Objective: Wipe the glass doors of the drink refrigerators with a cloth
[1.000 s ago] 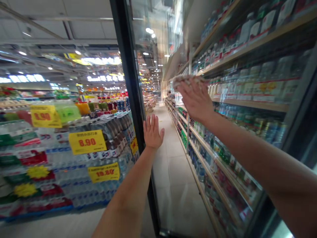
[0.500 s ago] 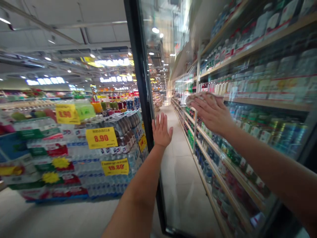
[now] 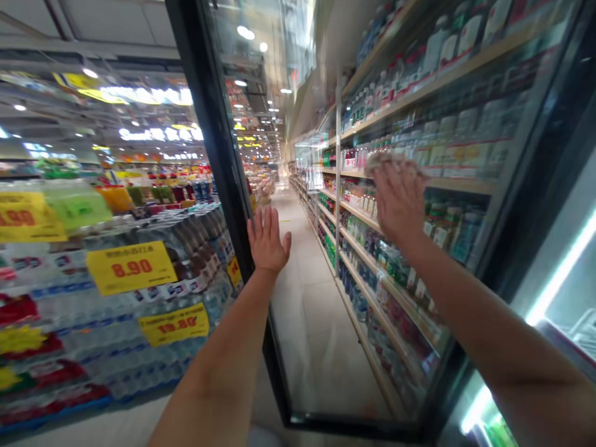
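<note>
A glass door (image 3: 302, 347) with a black frame stands before me. My left hand (image 3: 269, 242) lies flat on it beside the left upright of the frame, fingers stretched out and nothing in them. My right hand (image 3: 401, 202) is higher up, nearer the middle of the pane, pressing a crumpled pale cloth (image 3: 379, 160) against the glass. Most of the cloth is hidden behind the fingers, and motion blurs both.
Through the glass show shelves (image 3: 367, 214) of bottles and an aisle floor (image 3: 302, 292). Stacked bottle packs (image 3: 107, 320) with yellow price signs (image 3: 131, 267) stand at left. A lit cooler interior (image 3: 559, 292) opens at right.
My right hand has swept along the glass with the cloth, its fingers now pointing more upward. The view has turned right, bringing the cooler's lit inside into sight. My left hand stays on the door.
</note>
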`<state>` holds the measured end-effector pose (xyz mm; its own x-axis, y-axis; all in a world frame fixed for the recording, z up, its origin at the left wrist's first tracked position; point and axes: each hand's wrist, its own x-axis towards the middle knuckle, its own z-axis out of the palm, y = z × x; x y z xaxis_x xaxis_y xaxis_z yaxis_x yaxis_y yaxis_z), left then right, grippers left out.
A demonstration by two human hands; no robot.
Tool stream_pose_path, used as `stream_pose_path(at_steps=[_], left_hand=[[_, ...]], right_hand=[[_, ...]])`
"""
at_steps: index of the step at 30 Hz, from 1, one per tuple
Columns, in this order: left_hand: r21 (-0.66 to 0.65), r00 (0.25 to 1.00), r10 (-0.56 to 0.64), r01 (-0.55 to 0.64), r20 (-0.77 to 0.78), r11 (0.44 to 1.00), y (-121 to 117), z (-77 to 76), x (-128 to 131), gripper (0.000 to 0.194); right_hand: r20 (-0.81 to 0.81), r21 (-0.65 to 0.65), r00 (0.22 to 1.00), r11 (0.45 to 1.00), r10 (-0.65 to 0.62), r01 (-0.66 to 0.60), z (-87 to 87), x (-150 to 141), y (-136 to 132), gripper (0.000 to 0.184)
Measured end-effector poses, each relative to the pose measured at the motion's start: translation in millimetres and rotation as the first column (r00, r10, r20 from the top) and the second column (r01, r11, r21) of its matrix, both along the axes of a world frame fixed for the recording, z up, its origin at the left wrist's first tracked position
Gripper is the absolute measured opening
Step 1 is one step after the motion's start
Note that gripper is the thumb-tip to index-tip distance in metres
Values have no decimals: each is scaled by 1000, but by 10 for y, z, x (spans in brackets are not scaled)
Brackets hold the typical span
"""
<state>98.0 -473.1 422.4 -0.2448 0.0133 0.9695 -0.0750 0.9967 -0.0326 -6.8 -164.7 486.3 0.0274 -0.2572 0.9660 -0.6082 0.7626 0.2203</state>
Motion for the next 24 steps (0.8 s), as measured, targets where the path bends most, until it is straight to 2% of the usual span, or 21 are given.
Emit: stream_pose_path(at_steps=[1,2,3,4,6,7,8,9,11,12,13,14,15,16,18,19,20,21,22,24], left_hand=[[1,1000,-2,2,1,1000,5,2,3,71],[3,1000,-4,4,5,1000,10,5,5,71],[8,1000,-6,6,11,1000,13,6,5,71],[14,1000,-11,10,17,1000,13,7,3,71],[24,999,-25,25,25,999,5,7,-9,72],[28,999,-36,35,23,999,-3,7,-18,72],[30,999,-46,46,18,999,-14,5,-30,72],[32,998,-55,54,12,998,-25,3,-43,73],[29,998,-61,61,5,998,-48,-1,-67,73],[26,998,-61,61,6,998,-57,-2,-78,73],[22,998,-60,60,7,998,-63,-3,-87,73],[20,998,-58,58,10,998,-67,-3,-94,73],[20,998,-56,56,13,998,-68,-1,-100,73],[23,998,-57,57,17,998,-68,1,-105,73],[31,998,-65,65,21,997,-65,7,-115,73],[36,997,-70,69,22,997,-63,10,-121,73],[40,997,-76,75,22,996,-63,11,-127,72],[42,996,-84,83,20,996,-63,12,-134,72],[45,996,-91,90,17,995,-65,12,-142,72],[50,995,-103,102,17,994,-73,10,-158,72]], right_hand=[[13,-93,1000,996,-10,11,-10,-20,24,55],[20,-118,1000,993,-12,15,-49,-28,34,55],[19,-63,1000,998,-6,7,-108,-24,34,55],[11,54,1000,998,11,-12,-173,-13,29,55],[-1,346,999,937,53,-49,-247,9,32,55],[0,425,998,904,62,-56,-231,10,45,56],[7,430,999,901,53,-51,-178,1,66,55],[21,365,999,930,28,-34,-98,-15,88,55],[61,110,998,994,-34,27,65,-48,112,54],[87,-3,995,998,-56,56,107,-53,101,54],[106,-55,992,996,-64,70,104,-46,72,55],[109,-47,992,997,-56,62,55,-28,26,55],[102,16,994,999,-36,34,-31,0,-30,54],[83,141,997,990,5,-17,-135,30,-90,53],[59,415,995,905,79,-96,-303,76,-190,53],[49,490,994,865,95,-107,-329,83,-221,54],[39,506,995,857,96,-102,-305,76,-239,54],[32,460,996,884,83,-89,-239,60,-249,54],[33,360,998,930,62,-69,-146,40,-256,54],[60,103,998,994,19,-25,30,11,-290,52]])
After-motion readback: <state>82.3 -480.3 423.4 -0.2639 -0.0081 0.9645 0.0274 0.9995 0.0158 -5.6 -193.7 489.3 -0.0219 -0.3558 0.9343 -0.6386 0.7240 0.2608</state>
